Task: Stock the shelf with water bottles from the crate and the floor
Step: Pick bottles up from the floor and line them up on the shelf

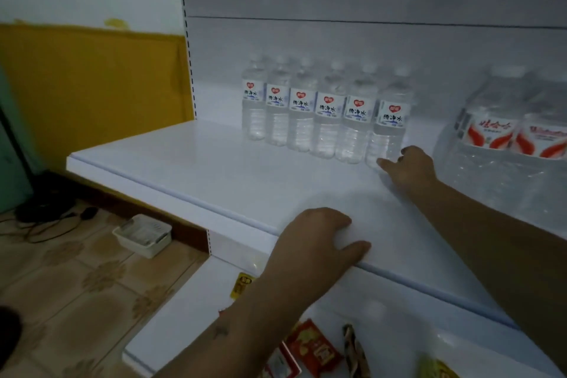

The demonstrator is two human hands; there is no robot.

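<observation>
Right hand (408, 166): fingers straight, nudging the end bottle (388, 132) into the row.
Left hand (319, 242): flat on the shelf (184, 175), bracing, holding nothing.

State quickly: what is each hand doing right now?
Left hand: open, resting on the shelf edge.
Right hand: open, fingers touching the nearest water bottle.

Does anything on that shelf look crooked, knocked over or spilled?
Nothing stands out. The six small water bottles stand upright in a neat row on the shelf, with no water spilled. The right hand touches the end bottle; the left hand rests on the shelf edge.
</observation>
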